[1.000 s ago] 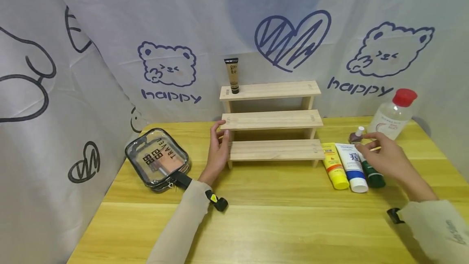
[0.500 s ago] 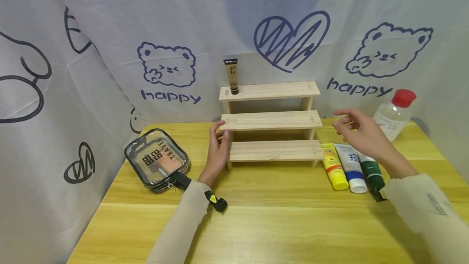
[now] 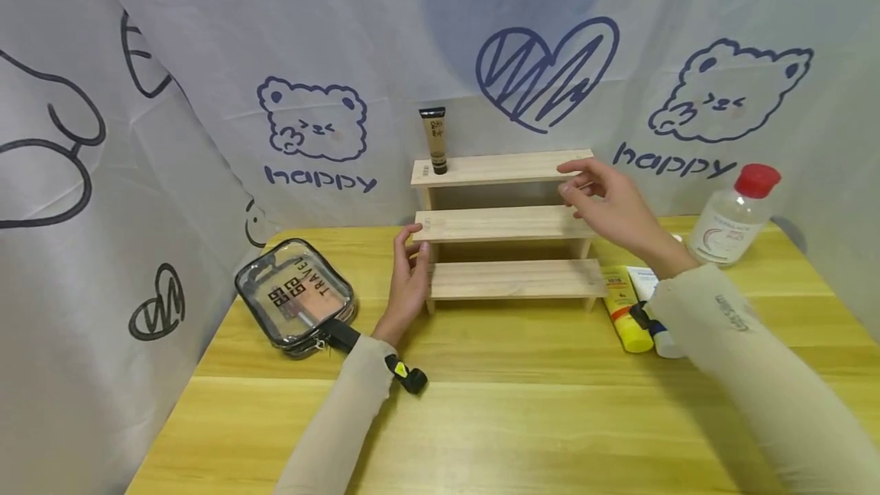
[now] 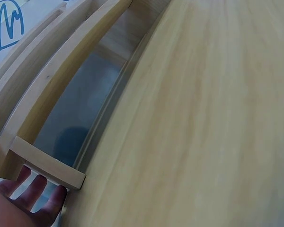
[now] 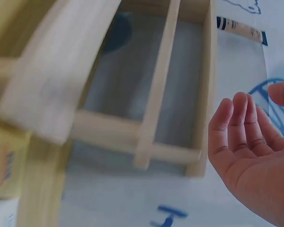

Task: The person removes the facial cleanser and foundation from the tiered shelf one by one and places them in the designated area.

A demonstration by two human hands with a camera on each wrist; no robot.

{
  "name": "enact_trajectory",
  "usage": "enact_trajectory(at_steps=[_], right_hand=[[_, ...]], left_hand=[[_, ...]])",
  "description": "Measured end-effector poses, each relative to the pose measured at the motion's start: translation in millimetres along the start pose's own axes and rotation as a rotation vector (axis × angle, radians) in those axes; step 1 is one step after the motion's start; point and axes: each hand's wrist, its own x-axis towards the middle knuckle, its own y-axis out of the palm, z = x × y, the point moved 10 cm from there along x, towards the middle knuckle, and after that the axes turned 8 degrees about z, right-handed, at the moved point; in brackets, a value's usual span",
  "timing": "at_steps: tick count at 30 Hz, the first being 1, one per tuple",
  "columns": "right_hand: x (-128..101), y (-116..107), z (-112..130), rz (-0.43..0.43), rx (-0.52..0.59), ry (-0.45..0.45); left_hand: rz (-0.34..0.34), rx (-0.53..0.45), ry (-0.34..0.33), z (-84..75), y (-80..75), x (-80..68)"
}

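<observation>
A three-tier wooden display rack (image 3: 509,279) stands at the middle back. My left hand (image 3: 409,285) rests against its left end, fingertips at the end of the middle step; in the left wrist view, its fingers (image 4: 34,189) reach the side upright. My right hand (image 3: 608,205) is over the rack's right end, with loosely bent fingers and thumb apart. Nothing shows between fingers and thumb of this right hand (image 5: 255,151) in the right wrist view. A small beige tube with black ends (image 3: 436,140) stands on the top step's left end.
Right of the rack lie a yellow tube (image 3: 626,308) and a white-and-blue tube (image 3: 663,338), partly under my right arm. Behind the wrist peeks a white cap (image 3: 677,238). A clear bottle with red cap (image 3: 732,224) stands farther right. A transparent travel pouch (image 3: 296,296) lies at left.
My right hand has left the small purple bottle with the white cap and moved left, over the tubes, to the rack's right end. The left hand stays at the rack.
</observation>
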Motion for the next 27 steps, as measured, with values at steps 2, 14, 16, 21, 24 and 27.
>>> enact_trajectory(at_steps=[2,14,16,21,24,27], right_hand=[[10,7,11,0.007,0.01,-0.024],[55,45,42,0.069,0.038,-0.05],[60,49,45,0.062,0.037,-0.052],[73,62,53,0.074,0.05,-0.047],[80,70,58,0.078,0.06,-0.042],[88,74,64,0.066,0.064,-0.045]], left_hand=[[-0.003,-0.001,-0.004,0.7,-0.6,-1.0],[-0.013,-0.008,0.0,-0.3,0.0,-1.8],[-0.011,-0.004,-0.004,-0.9,0.1,-1.4],[-0.015,0.006,-0.004,-3.0,-1.5,-1.0],[-0.016,0.013,-0.003,-3.5,-2.0,-1.0],[-0.008,0.018,-0.006,-3.9,-1.4,-0.9]])
